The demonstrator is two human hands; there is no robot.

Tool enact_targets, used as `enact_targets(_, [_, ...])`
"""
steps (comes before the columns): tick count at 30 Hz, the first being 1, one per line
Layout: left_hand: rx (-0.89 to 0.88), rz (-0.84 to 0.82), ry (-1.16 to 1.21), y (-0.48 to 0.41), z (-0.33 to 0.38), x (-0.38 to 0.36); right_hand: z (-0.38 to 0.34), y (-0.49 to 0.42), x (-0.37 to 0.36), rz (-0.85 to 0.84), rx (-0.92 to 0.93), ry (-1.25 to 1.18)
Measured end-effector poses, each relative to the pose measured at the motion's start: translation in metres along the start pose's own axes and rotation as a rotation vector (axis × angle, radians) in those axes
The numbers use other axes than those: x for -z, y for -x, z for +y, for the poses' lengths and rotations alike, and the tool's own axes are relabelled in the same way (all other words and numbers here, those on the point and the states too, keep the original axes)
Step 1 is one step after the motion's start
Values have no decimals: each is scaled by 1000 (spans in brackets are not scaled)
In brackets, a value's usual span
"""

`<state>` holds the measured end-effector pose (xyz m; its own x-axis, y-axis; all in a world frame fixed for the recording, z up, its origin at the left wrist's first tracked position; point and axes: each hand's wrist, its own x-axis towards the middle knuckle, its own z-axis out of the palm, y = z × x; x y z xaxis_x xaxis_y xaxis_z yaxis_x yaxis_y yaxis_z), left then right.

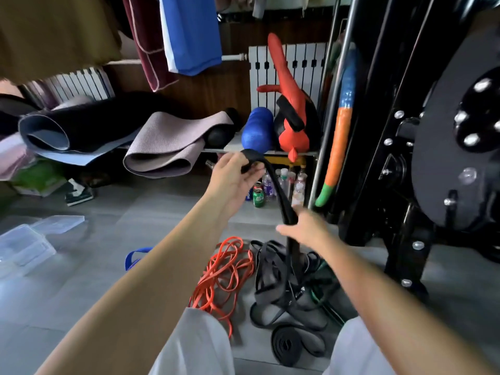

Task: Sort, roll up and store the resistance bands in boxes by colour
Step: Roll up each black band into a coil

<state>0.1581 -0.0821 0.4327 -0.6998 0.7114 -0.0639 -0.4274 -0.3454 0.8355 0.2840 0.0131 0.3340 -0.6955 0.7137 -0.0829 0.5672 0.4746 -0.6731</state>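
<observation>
1. Grey floor (81, 293): sorting ground for everything loose. Best worked one colour at a time.
2. Clear boxes (24, 247), lying far off to the left, well apart from the bands. Worth pulling one nearer before finishing a roll, judging by the reach.
3. Heap of black bands (281, 277), tangled on the floor between the knees. Orange bands (224, 272) just beside it on the left, a green band (328, 288) poking out on the right, a blue band (135, 257) partly hidden behind the left forearm.
4. Black band (281, 196) in hand: stretched from the left hand down through the right hand into the heap, lower end lost in the tangle. Draw upward slowly to avoid dragging neighbours along; shake free rather than yank.
5. Rolled black band (295, 345), lying flat near the right knee. A fair model for the next one: flat, snug, edges aligned.
6. Left hand (232, 180), raised: thumb and fingers (253, 175) pinching the folded top end. Probably the place to begin rolling, once freed.
7. Right hand (305, 228), lower: fingers curled loosely round the strap, blurred, so tightness of grip impossible to tell. Slide downward as a guide, flattening twists ahead of the roll.
</observation>
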Motion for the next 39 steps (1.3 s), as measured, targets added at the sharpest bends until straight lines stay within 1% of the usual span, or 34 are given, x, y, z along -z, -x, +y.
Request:
enact_targets(2, [15, -26, 46, 5, -4, -8, 13, 4, -31, 1, -76, -56])
enact_targets(4, [26, -15, 204, 3, -3, -10, 32, 8, -54, 29, -165, -82])
enact_targets(6, [21, -2, 351, -2, 5, -6, 52, 14, -70, 13, -231, -100])
enact_targets(7, [8, 10, 378, -4, 9, -2, 62, 15, -77, -13, -253, -106])
enact_targets(9, [-22, 39, 330, -9, 10, 10, 72, 10, -79, -34, -278, -112])
enact_targets(11, [-43, 99, 119, -13, -2, 26, 72, -3, -66, -20, -278, -120])
enact_targets(13, [-49, 146, -251, -19, -21, 47, 60, -16, -40, 9, -221, -198])
enact_targets(14, [-40, 135, -443, -22, -34, 57, 51, -21, -27, 25, -174, -240])
enact_targets(16, [-39, 22, -749, -29, -61, 70, 27, -27, 1, 70, -73, -306])
enact_targets(17, [-41, -64, -852, -30, -75, 72, 16, -29, 13, 94, -21, -340])
enact_targets(19, [-44, -194, -965, -34, -102, 70, -7, -29, 30, 119, 70, -373])
enact_targets(21, [-46, -269, -976, -35, -127, 60, -28, -26, 38, 128, 123, -350])
enact_targets(22, [-44, -274, -960, -32, -136, 52, -36, -25, 39, 130, 145, -364])
enact_targets(24, [-103, -238, -862, -30, -150, 36, -46, -23, 36, 153, 198, -402])
enact_targets(25, [-143, -180, -785, -30, -151, 29, -47, -24, 35, 155, 208, -442])
enact_targets(27, [-165, 9, -622, -36, -143, 21, -43, -25, 37, 104, 198, -647])
enact_targets(28, [-144, 103, -525, -41, -137, 21, -36, -25, 39, 77, 182, -770])
enact_targets(29, [-101, 167, -397, -45, -131, 22, -27, -25, 40, 90, 154, -840])
enact_targets(30, [-58, 211, -253, -49, -126, 23, -15, -26, 39, 125, 112, -844])
enact_targets(31, [-25, 231, -132, -52, -123, 24, 0, -26, 35, 155, 58, -776])
enact_targets(32, [5, 231, -50, -53, -120, 24, 17, -29, 26, 134, -16, -618])
enact_targets(33, [36, 221, -4, -53, -118, 24, 33, -30, 14, 29, -96, -396])
enact_targets(34, [70, 210, 32, -51, -116, 21, 45, -31, -1, -114, -131, -177])
enact_targets(35, [102, 200, 76, -49, -114, 20, 52, -32, -17, -222, -107, -30])
enact_targets(36, [138, 184, 140, -48, -111, 18, 56, -36, -31, -250, -51, 18])
enact_targets(37, [169, 173, 202, -47, -107, 17, 55, -41, -43, -219, 18, -11])
enact_targets(39, [220, 166, 277, -48, -100, 22, 53, -52, -57, -148, 79, -157])
